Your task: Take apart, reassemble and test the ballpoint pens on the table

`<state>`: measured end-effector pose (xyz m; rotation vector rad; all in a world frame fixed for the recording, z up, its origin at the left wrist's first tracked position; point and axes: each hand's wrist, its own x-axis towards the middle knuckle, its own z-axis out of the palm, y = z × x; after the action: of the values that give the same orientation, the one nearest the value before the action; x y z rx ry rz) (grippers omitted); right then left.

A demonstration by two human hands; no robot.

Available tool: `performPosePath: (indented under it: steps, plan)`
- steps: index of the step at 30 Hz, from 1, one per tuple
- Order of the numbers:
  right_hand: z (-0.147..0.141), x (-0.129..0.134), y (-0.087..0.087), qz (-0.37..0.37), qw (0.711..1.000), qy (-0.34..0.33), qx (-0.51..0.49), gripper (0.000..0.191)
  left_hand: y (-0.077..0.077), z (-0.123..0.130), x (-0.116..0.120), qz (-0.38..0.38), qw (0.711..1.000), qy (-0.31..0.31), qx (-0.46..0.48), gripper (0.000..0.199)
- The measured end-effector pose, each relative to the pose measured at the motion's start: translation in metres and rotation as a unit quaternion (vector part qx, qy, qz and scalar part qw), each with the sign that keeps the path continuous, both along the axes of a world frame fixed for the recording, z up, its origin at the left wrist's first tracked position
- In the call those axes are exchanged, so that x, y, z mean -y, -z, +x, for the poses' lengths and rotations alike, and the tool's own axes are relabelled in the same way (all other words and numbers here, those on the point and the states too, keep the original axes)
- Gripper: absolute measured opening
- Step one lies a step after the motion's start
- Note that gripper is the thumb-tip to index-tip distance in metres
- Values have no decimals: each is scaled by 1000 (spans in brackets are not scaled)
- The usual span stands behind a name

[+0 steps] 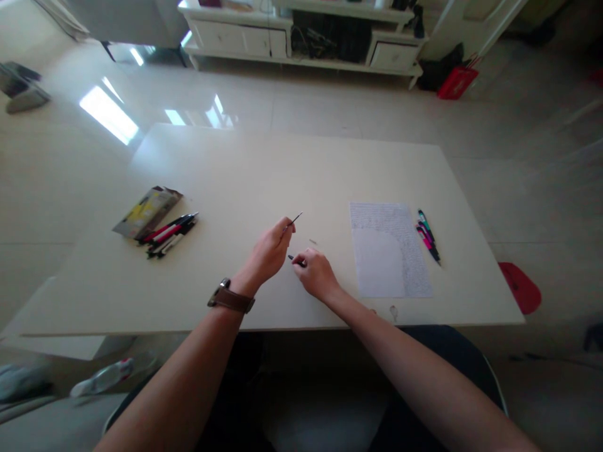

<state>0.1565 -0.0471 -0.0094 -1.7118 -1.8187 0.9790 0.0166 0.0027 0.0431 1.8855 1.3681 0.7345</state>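
Pinching a slender dark rod (296,218) between thumb and fingers, the left hand (268,254) is raised near the middle of the table (264,169). The right hand (316,274), just beside it and nearer the table's front edge, grips a short, dark, rounded pen piece (297,260). The rod is straight and needle-thin; the pen piece is thicker and looks smooth, though the fingers cover much of it. The tabletop is pale, flat and faintly glossy.

The rod's long axis runs at a slant, its free end pointing forward and to the right, away from the body. The pen piece lies more nearly crosswise, its exposed end pointing left toward the other hand. The two held things are apart.

A small narrow piece (313,242) lies on the table just beyond the right hand; it is too small to identify. To the right lies a flat paper sheet (379,263), closely lined with writing along its top and right side, with coloured pens (428,237) beside it. At the left, a bundle of pens (169,235) rests next to a soft grey-and-yellow packet (149,212). A brown-strapped watch (230,297) circles the left wrist. Nothing stands between the hands.
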Motion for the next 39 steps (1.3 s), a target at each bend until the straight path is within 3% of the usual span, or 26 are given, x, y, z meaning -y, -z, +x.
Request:
performPosePath:
  steps: [4,8,13,18,22,26,28,33,39]
  plan:
    - [17,-17,-6,-41,975,119,-182,6,-1,4,-3,-6,1000,17,8,26]
    - [36,-31,-24,23,917,228,-325,25,1,9,-1,5,999,31,2,27]
    - [51,-34,-47,65,875,227,-423,21,3,15,6,3,998,57,-25,28]
    - [58,-28,-48,-7,865,232,-445,20,5,19,8,-8,999,28,-32,29]
    - [66,-25,-40,-66,891,205,-399,21,7,23,7,-20,999,-4,-44,26]
    - [69,-26,-28,-1,965,154,-210,9,11,25,3,-35,998,-22,-51,20]
    - [68,-28,-20,14,987,124,-106,11,13,24,3,-41,997,-29,-53,17]
    - [60,-36,6,11,990,133,39,18,15,15,5,-48,996,-31,-67,14]
    - [56,-45,31,9,990,135,49,25,12,3,6,-61,994,-28,-89,15]
